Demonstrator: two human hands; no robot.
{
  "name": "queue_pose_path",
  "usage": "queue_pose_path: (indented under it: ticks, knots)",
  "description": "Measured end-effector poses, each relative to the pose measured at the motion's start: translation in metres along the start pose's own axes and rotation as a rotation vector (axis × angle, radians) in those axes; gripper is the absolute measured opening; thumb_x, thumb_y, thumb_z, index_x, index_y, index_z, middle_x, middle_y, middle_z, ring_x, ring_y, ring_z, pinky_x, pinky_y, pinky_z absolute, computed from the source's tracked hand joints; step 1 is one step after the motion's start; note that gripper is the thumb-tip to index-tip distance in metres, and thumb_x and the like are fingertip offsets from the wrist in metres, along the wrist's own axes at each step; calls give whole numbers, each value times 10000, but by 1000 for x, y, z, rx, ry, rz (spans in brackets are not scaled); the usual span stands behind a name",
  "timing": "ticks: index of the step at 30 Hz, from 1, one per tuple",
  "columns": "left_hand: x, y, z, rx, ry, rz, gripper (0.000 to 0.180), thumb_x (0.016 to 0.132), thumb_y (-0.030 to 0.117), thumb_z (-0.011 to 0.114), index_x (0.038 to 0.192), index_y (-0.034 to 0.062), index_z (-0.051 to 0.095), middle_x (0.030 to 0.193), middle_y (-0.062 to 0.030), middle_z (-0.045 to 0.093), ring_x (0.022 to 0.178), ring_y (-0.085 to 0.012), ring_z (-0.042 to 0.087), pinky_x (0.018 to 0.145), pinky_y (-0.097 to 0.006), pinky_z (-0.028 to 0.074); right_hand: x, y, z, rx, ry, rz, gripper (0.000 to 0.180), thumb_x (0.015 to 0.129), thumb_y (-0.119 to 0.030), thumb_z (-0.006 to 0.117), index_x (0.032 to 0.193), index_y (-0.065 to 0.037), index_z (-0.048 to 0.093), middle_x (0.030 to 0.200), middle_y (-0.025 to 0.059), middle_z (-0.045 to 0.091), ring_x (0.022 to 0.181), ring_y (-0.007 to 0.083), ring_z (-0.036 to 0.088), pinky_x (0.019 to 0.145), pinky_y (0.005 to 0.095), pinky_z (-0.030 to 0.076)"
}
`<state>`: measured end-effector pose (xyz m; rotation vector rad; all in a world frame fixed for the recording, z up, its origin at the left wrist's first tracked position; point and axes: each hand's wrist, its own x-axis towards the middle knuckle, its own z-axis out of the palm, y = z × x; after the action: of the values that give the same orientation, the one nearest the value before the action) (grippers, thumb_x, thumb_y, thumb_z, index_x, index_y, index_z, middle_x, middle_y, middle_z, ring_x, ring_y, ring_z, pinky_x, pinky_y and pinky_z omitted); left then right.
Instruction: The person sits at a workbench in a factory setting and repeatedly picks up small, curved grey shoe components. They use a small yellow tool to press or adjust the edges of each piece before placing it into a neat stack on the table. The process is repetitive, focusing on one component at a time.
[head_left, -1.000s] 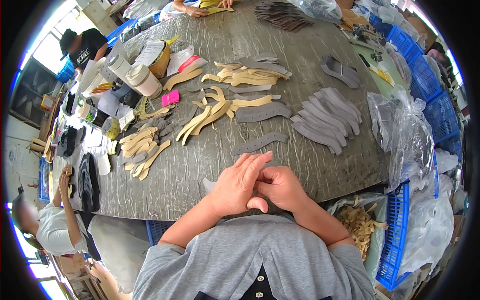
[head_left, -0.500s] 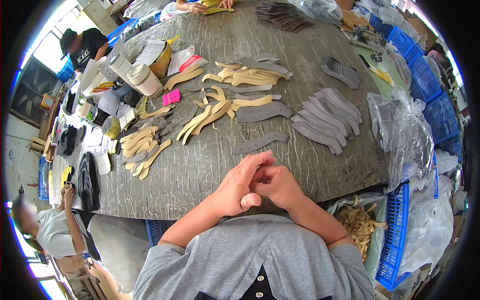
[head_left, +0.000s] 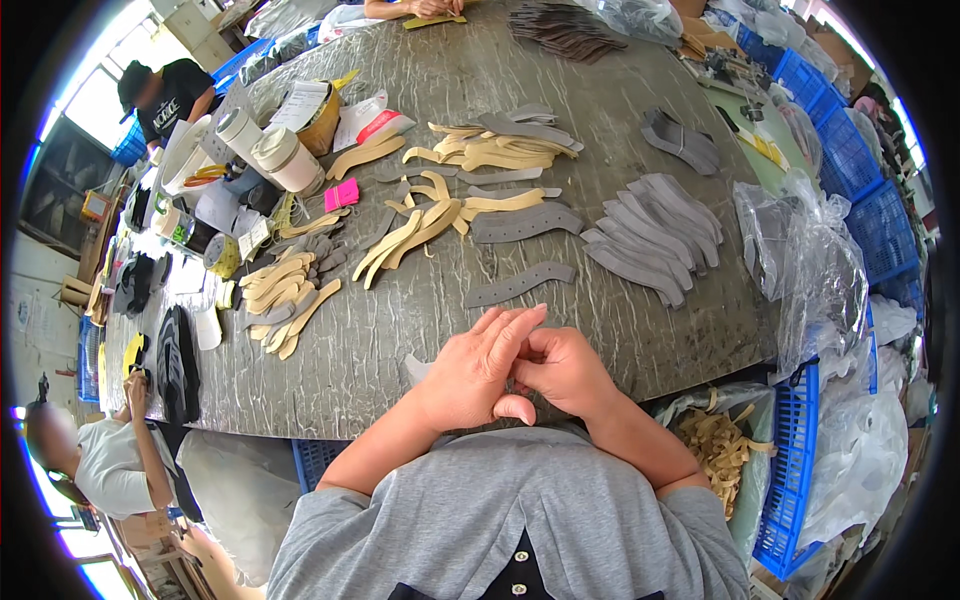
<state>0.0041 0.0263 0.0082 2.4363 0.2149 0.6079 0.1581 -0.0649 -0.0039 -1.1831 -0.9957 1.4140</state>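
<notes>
My left hand is above the near edge of the table. Its fingers are stretched out and its thumb stands apart. Close against it, my right hand has its fingers curled in toward the left palm. Whatever the right fingers hold is hidden. The tip of a grey piece shows beside the left hand; the rest is covered, and I cannot tell which hand touches it. Just beyond my fingertips lies a single grey curved strip with small holes. Farther off is another grey holed strip.
Grey strips lie fanned at right; tan strips are heaped mid-table and more tan strips at left. White jars and a pink pad stand left. A blue crate and scrap bag flank my right. Co-workers sit around.
My left fingers have straightened and spread a little, and the left hand has shifted slightly. The grey tip beside it has come into view. My right hand stays close to the left.
</notes>
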Motion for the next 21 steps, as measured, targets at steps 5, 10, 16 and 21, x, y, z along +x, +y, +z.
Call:
queue_pose_path:
  ticks: [5,10,16,21]
  knots:
    - [-1,-1,5,-71,37,-6,1181,672,876,422,1394,-56,347,1217,-200,574,999,-389,594,832,-448,523,1,-3,1,75,-20,54,100,869,-36,667,942,30,683,816,62,698,692,111,635,622,258,513]
    - [-1,-1,1,-54,40,-17,1115,702,801,491,1415,-41,329,1209,-226,552,1029,-424,571,853,-461,509,3,-3,1,97,-59,105,97,872,-40,669,937,31,684,820,58,698,721,101,637,637,257,513]
    - [-1,-3,4,-64,42,5,1131,694,824,487,1413,-36,335,1218,-235,546,1045,-432,566,865,-462,501,2,4,4,26,2,-44,86,858,-40,672,906,31,677,825,55,698,744,96,639,648,256,512]
    - [0,1,4,-515,84,-133,1135,715,866,442,1444,5,316,1285,-197,515,1066,-333,580,812,-386,523,4,5,7,137,12,50,70,851,-31,658,902,14,674,824,49,686,696,94,609,625,244,492]
